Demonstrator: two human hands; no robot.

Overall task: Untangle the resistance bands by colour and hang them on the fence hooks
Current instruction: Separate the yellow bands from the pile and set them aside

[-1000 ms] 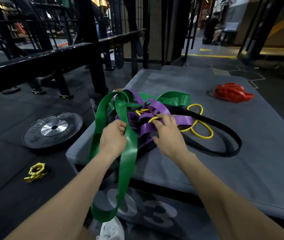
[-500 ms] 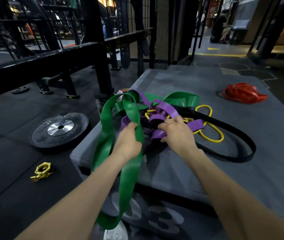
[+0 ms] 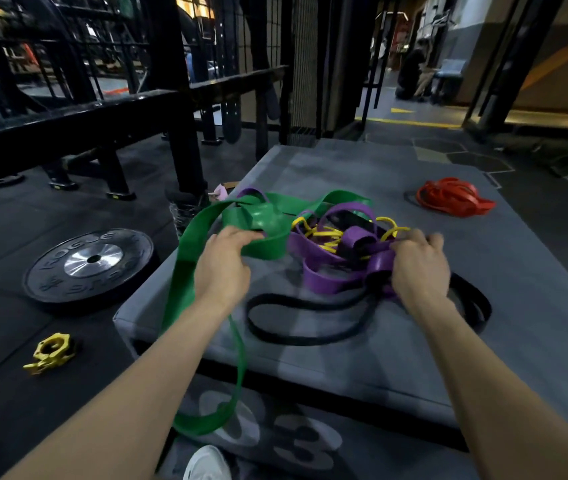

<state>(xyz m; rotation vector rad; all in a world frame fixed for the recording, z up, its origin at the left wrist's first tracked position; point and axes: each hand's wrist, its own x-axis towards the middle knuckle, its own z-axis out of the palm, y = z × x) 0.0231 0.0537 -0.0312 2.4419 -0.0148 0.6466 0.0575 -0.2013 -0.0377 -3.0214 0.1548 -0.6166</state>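
Left hand point(image 3: 222, 263) gripping wide, glossy green band point(image 3: 185, 271), its loop draped over grey padded box point(image 3: 414, 358) edge. Right hand point(image 3: 419, 268) curled around flat purple band point(image 3: 324, 282) in tangle between hands, thin yellow band point(image 3: 327, 235) and matte black band point(image 3: 296, 337) entwined. Beyond right hand, red bands point(image 3: 454, 197) heaped apart.

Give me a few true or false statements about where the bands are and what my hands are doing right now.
1. The left hand grips the green band. True.
2. The red bands are knotted into the main tangle. False: they lie apart on the grey pad.
3. The right hand holds the purple band. True.
4. The green band lies wholly on the pad. False: a loop hangs over the near edge.
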